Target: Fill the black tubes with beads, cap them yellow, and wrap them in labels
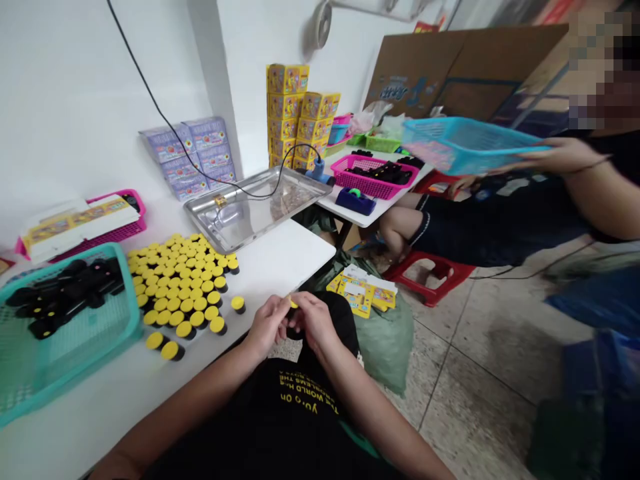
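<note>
Just past the table's front edge, over my lap, my left hand (270,325) and my right hand (313,319) meet with bent fingers. Pinched between them is a small black piece with a yellow top (294,305), mostly covered by my fingers. To the left, many short black cylinders with yellow tops (183,293) stand upright in a dense cluster on the white table (280,257). One yellow-topped cylinder (239,305) stands apart, nearest my left hand. Further left, a teal basket (131,300) holds black plastic parts (65,293).
A metal tray (250,233) lies behind the cluster. Yellow boxes (287,107) and purple boxes (193,157) are stacked by the wall. At right a seated person holds a blue basket (480,143). A green sack (387,343) with flat cartons lies on the floor.
</note>
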{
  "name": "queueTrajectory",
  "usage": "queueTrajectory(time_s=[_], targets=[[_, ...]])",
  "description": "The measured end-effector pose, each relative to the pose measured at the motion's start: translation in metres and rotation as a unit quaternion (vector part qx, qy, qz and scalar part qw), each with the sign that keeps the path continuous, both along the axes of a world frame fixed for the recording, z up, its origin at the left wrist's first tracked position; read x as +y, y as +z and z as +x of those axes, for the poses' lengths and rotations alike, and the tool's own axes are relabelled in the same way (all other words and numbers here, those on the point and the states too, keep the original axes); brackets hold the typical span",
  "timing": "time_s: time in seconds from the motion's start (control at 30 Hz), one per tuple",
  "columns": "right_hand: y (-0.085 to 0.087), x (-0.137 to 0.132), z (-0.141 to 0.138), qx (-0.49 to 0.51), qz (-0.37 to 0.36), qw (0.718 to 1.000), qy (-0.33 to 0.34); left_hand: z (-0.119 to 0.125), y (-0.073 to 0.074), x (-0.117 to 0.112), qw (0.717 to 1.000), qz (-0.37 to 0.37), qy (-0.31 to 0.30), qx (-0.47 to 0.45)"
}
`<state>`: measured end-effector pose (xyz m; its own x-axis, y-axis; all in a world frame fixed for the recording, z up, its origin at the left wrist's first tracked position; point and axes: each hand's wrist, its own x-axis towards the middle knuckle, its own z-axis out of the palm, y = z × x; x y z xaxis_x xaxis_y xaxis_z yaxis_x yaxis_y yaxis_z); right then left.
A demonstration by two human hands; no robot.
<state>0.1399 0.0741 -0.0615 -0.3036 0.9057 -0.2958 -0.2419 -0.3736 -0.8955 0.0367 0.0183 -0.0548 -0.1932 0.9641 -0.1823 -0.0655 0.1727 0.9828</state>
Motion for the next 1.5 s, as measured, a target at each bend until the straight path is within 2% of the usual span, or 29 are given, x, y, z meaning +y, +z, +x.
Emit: queueTrajectory(time_s=[0.13, 0.33, 0.53, 0.9, 1.03, 1.13, 1.2, 1.33, 1.5], targets=[[-0.003, -0.002, -0.005, -0.008, 0.028, 1.0, -0.01, 0.002, -0.002, 0.003, 1.0, 0.002, 0.025, 0.02], [-0.006, -0.003, -0.003, -0.017, 0.046, 0.999, -0.02, 0.001, -0.006, 0.003, 0.999, 0.014, -0.019, 0.044], [-0.003, -0.004, 0.003, -0.048, 0.109, 0.992, -0.036, -0.002, -0.004, 0.004, 0.998, 0.026, -0.035, 0.055], [-0.006, -0.002, 0.003, -0.045, 0.048, 0.997, 0.04, -0.004, -0.014, 0.003, 0.997, 0.022, 0.015, 0.07], [-0.01, -0.001, 0.0, -0.031, 0.056, 0.998, 0.021, -0.004, -0.008, 0.0, 1.0, -0.001, -0.019, -0.012], [-0.012, 0.001, -0.002, -0.034, 0.066, 0.997, 0.014, -0.004, -0.007, -0.001, 0.998, -0.014, -0.012, -0.067], [-0.012, 0.002, -0.003, -0.036, 0.069, 0.997, 0.009, -0.004, -0.009, 0.0, 0.999, -0.009, -0.013, -0.049], [-0.012, 0.001, -0.001, -0.041, 0.078, 0.996, -0.005, -0.005, -0.014, 0.003, 0.999, 0.008, -0.051, 0.003], [-0.012, -0.001, 0.001, -0.047, 0.091, 0.995, -0.007, -0.007, -0.012, 0.004, 0.998, 0.004, -0.061, 0.026]])
